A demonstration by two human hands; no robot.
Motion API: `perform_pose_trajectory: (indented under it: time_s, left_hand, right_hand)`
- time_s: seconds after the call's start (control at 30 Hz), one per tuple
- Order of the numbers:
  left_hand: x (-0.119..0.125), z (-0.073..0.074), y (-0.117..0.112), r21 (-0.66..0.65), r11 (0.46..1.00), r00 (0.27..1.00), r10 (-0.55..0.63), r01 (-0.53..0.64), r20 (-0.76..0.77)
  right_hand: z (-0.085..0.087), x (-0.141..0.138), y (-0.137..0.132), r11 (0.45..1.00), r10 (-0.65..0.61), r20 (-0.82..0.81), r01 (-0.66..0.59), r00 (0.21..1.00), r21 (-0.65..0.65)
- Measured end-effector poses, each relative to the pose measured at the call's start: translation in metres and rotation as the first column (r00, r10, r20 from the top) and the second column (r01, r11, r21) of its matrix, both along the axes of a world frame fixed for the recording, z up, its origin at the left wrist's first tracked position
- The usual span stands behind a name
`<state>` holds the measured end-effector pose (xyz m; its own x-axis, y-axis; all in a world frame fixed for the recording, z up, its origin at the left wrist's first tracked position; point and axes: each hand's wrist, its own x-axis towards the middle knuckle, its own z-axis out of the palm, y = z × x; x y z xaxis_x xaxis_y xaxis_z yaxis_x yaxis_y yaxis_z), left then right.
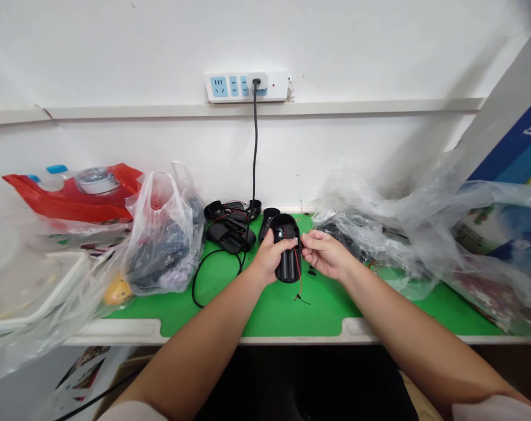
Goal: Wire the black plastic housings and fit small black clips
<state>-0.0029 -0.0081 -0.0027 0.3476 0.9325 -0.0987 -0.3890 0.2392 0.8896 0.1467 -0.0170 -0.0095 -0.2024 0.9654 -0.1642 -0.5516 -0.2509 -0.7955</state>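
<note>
Left hand (268,257): grip clamped on one black casing (286,270), open face up, above the middle of the counter (257,318). Right hand (322,251): thumb and forefinger close together at the casing's right edge; whether clamped on anything, cannot tell. Red wire (299,269): trails down the casing, lower end loose. Condition: seemingly part-worked; wire present, casing uncovered, its end apparently unsecured. Small black pieces (311,271): just beside, loose. Black housings (230,234): group behind, left, unhandled. Clear plastic bags (379,228): right. Knotless white carrier bag (160,257): left. Power strip (272,90): wall, one plug in.
</note>
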Motion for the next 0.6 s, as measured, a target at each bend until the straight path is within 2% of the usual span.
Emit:
perform_pose_trajectory:
  time_s: [0.37, 0.6]
  left_hand:
    - [0.0007, 0.0027, -0.0026, 0.020, 1.000, 1.000, 0.009, -0.009, -0.004]
    - [0.0002, 0.0007, -0.0029, 0.076, 0.996, 0.997, 0.057, -0.053, -0.052]
  right_hand:
    - [-0.0016, 0.0013, 0.0011, 1.000, 0.012, 0.027, -0.012, 1.000, 0.009]
    - [0.0010, 0.0007, -0.0012, 1.000, 0.007, 0.088, -0.008, 0.996, 0.011]
